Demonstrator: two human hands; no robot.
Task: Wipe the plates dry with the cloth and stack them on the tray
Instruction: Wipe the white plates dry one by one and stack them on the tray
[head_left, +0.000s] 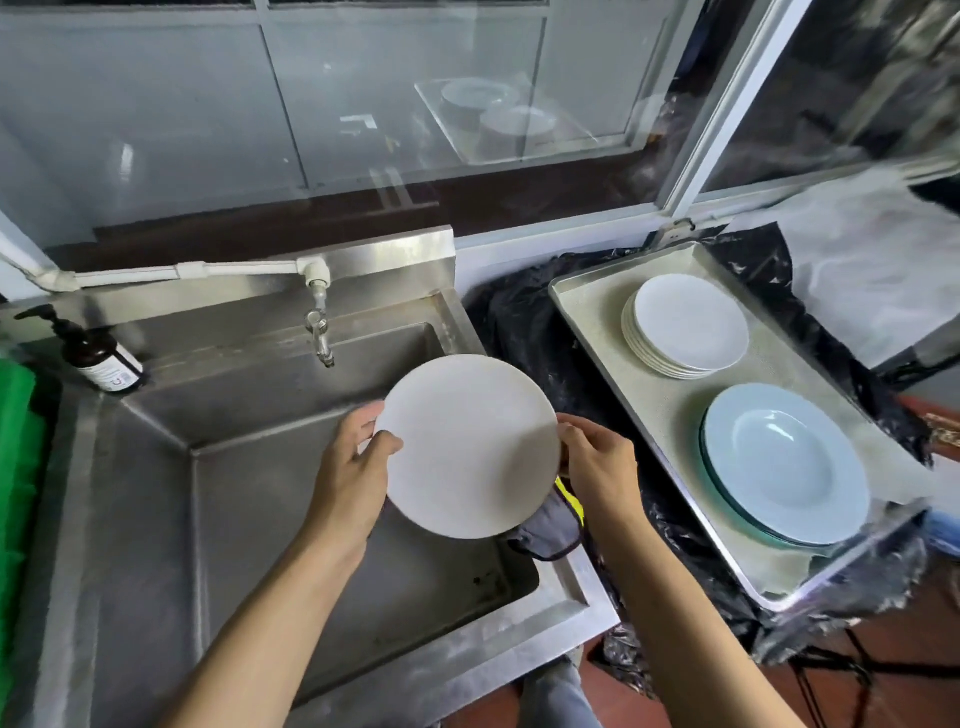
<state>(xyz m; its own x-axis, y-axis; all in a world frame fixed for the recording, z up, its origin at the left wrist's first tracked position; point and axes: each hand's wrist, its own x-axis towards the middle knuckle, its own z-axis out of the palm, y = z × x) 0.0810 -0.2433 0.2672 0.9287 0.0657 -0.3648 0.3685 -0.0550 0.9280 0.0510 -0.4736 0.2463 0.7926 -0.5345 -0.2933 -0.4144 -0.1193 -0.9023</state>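
White plate (470, 446) held over the steel sink (270, 467), face tilted up toward the camera; round, so no long axis. Left hand (353, 467) pinches its left rim, thumb on the face. Right hand (597, 462) grips the right rim; a dark cloth (550, 525) hangs beneath, probably caught under those fingers, though the plate hides that. Tap (319, 327) stands just behind. To the right, the tray (587, 322) carries a stack of white plates (685, 327) and pale blue bowls (784, 462). Soap bottle (98, 358) at far left.
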